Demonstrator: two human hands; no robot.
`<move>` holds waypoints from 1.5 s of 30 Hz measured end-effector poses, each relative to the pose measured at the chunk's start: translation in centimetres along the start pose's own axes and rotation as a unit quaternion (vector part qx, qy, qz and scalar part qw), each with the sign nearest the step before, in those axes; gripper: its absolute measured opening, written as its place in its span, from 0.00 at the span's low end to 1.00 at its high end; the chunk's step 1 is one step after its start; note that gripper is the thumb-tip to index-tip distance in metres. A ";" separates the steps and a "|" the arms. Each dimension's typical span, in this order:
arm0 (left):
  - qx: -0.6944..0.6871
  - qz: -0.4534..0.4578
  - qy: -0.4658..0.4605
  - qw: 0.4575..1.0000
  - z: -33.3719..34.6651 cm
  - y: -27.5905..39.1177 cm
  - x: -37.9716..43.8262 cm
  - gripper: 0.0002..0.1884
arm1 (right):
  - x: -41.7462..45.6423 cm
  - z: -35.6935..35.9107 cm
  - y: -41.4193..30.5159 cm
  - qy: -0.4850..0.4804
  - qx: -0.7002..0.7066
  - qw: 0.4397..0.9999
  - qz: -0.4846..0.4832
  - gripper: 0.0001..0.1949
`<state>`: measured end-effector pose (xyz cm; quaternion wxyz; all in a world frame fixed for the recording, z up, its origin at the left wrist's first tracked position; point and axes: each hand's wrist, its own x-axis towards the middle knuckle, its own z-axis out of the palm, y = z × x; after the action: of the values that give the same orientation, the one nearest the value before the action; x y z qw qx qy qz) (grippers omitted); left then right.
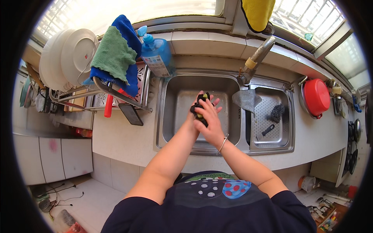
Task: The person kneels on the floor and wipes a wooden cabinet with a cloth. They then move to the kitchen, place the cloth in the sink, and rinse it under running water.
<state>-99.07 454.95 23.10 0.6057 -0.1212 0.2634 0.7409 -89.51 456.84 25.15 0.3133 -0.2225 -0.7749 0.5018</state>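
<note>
Over the large basin of a stainless steel sink (186,84), my left hand (193,109) holds a dark bundle with yellow-green parts (200,108); what it is I cannot tell. My right hand (210,122), a bangle on its wrist, lies over the bundle and presses it against the left palm. The right fingers are spread and hide part of it. A metal faucet (255,62) stands behind the sink, turned to the right. A grey cloth (247,100) hangs over the divider between the basins.
The small basin's perforated tray holds a dark scouring pad (276,113) and a peeler-like tool (265,132). Left are a dish rack (122,97) with cloths and plates, a blue pump bottle (157,55) and a phone (131,114). A red basin (317,97) leans at right.
</note>
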 end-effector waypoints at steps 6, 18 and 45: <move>0.087 -0.004 0.037 0.995 -0.1 -2.2 -1.0 0.23 | 3.9 -0.9 3.2 -0.027 -0.184 0.981 0.063 0.24; 0.085 0.043 0.027 0.995 1.3 0.6 -2.8 0.41 | -1.0 -0.1 -4.6 -0.084 -0.165 0.982 -0.041 0.23; 0.128 -0.049 -0.025 0.990 2.6 -2.4 -3.7 0.31 | 4.7 -2.2 5.2 0.079 -0.128 0.981 0.122 0.26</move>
<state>-95.57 453.55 26.51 0.6580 -0.0370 0.3345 0.6737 -91.05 463.43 22.23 0.2793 -0.3923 -0.7727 0.4136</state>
